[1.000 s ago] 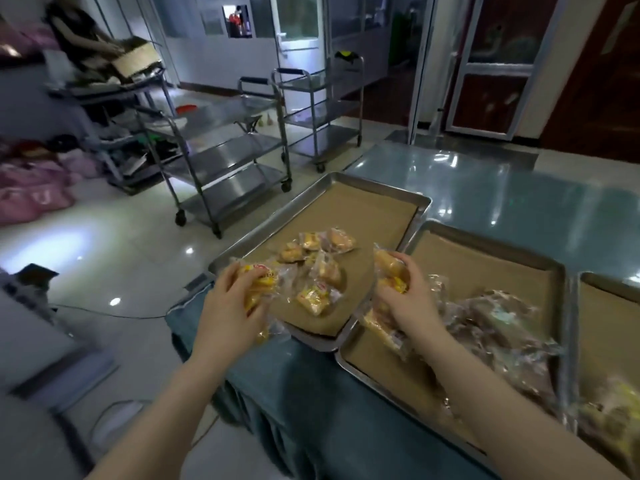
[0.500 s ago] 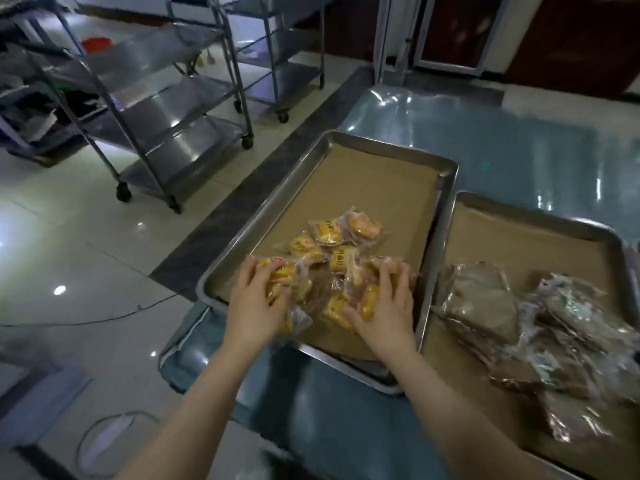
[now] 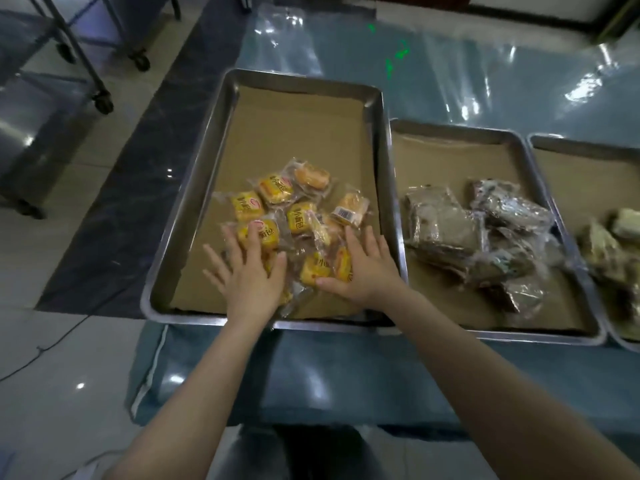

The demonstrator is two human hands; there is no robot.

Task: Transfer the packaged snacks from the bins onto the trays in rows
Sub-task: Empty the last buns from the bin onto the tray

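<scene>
Head view: left hand [image 3: 247, 275] and right hand [image 3: 363, 268] both lie flat with fingers spread, palms down, clamped on nothing. They bracket the near end of a loose heap of yellow snack packs [image 3: 294, 216] in the leftmost tray [image 3: 194, 188]. The left hand's fingertips touch one pack; the right hand's thumb edge touches two more. Whether either palm presses down or only rests is hard to tell.

The heap runs ahead of and between the hands, with several packs overlapping. No rows yet. The brown paper liner [image 3: 301, 126] is bare beyond the fingertips and out past the left hand. Brown-wrapped packs [image 3: 446, 230] lie piled in the next tray [image 3: 512, 133], out past the right hand. No bins in view.

Step judged: spread the heap into rows. To do it well, slide packs outward singly with flat fingers, starting the first row far ahead of the fingertips and working back toward the wrists. Light pressure only, since the contents look soft and the wrap slippery. Lift overlapped packs rather than dragging them, so the liner does not bunch. Keep labels up and edges just beside each other.
</scene>
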